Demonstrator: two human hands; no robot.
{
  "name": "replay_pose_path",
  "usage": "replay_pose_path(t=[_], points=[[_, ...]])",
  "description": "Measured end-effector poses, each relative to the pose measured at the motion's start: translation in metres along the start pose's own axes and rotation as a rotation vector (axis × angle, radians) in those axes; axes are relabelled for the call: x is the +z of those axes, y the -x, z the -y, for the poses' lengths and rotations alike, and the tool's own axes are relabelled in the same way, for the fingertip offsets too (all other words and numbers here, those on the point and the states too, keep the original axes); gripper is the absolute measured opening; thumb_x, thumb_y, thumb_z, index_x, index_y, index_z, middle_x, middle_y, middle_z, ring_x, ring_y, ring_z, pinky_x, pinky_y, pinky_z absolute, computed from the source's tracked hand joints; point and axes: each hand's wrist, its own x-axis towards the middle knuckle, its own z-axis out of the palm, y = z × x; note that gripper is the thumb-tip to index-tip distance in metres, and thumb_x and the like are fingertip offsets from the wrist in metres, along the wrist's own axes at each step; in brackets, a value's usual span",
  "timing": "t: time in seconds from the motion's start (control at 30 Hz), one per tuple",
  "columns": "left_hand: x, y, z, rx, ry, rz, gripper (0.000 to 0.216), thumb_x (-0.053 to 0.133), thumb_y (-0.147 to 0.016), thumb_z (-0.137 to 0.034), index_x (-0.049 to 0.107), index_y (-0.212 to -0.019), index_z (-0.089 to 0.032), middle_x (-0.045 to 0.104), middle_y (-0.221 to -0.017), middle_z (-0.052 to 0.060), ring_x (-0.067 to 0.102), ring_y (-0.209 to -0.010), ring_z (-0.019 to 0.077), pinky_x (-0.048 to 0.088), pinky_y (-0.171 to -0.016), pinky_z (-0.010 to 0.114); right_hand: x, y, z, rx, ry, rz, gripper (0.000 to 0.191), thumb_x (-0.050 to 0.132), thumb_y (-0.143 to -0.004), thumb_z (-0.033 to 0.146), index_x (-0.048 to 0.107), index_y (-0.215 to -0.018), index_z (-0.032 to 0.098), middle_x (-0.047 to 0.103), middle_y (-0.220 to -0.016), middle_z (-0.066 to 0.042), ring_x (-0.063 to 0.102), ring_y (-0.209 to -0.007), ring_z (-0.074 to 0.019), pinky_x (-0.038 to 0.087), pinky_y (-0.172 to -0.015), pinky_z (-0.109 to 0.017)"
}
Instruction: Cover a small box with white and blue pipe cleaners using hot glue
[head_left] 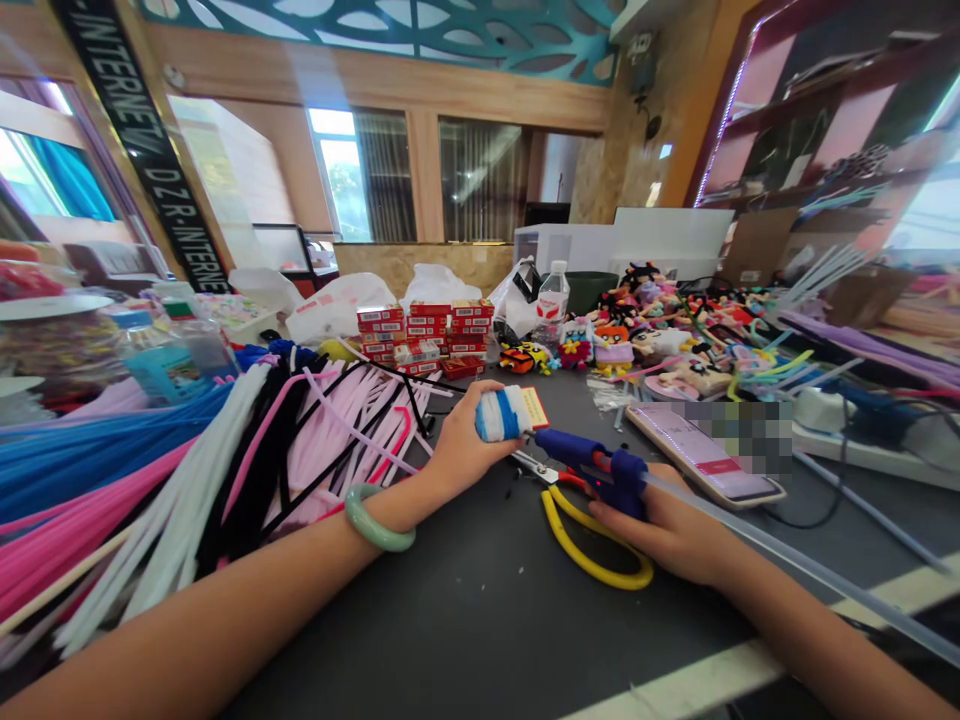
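The dark table carries everything, and its left side is buried under a heap of pipe cleaners in blue, pink, white and black that fans towards the near left corner. Your two forearms come in from the near edge and meet around the middle of the surface. Your right hand is wrapped tight around the grip of a blue glue gun, with a long clear glue stick trailing out behind it towards the near right corner. The gun's long axis runs from that hand up and to the left, so its nozzle aims straight at what your left hand holds. Yellow-handled scissors lie flat on the table under the gun, between your hands, and a phone lies just beyond your right hand. Your left hand, the one with the green bangle on its wrist, is closed around a white-and-blue wrapped bundle and holds it just clear of the surface, near the table's middle. The bundle lies crosswise with a small yellow card end poking out to the right, towards the gun. The nozzle tip sits just beside the bundle's lower right end; you cannot tell from here whether it touches.
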Motion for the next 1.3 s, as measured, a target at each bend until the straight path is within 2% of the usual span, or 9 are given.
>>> replay_pose_path(t=[0.13,0.37,0.9,1.3], points=[[0.000,0.001,-0.002,-0.009,-0.008,-0.002,0.052,0.074,-0.065,-0.023,0.047,-0.109,-0.023,0.059,-0.104,0.001,0.058,-0.091,0.0207,0.045,-0.082,0.033,0.002,0.000,-0.003,0.005,-0.034,0.002,0.027,0.047,-0.084,0.040,0.063,-0.077,0.019,0.063,-0.064,-0.003,0.056,-0.055,-0.0178,0.040,-0.051,-0.027],[-0.001,0.001,-0.001,-0.016,-0.008,-0.001,0.053,0.075,-0.064,-0.025,0.047,-0.109,-0.024,0.060,-0.105,0.001,0.059,-0.093,0.0214,0.045,-0.083,0.034,0.003,0.001,-0.005,-0.016,0.013,-0.028,0.028,0.047,-0.084,0.040,0.065,-0.080,0.019,0.059,-0.060,-0.003,0.053,-0.053,-0.0174,0.039,-0.050,-0.026],[0.000,-0.002,0.005,-0.038,0.024,0.006,0.056,0.075,-0.064,-0.027,0.046,-0.112,-0.023,0.058,-0.109,0.003,0.058,-0.095,0.0215,0.045,-0.084,0.034,0.010,0.005,-0.011,-0.064,0.014,-0.119,0.025,0.048,-0.085,0.039,0.062,-0.079,0.019,0.062,-0.064,-0.003,0.053,-0.053,-0.0167,0.038,-0.050,-0.026],[-0.001,-0.002,0.003,-0.052,-0.001,0.007,0.056,0.075,-0.064,-0.034,0.047,-0.111,-0.024,0.059,-0.107,0.003,0.057,-0.096,0.0227,0.044,-0.084,0.035,0.006,0.002,-0.006,-0.038,0.033,-0.101,0.028,0.047,-0.085,0.040,0.063,-0.077,0.019,0.061,-0.064,-0.002,0.051,-0.054,-0.0152,0.037,-0.052,-0.026]])
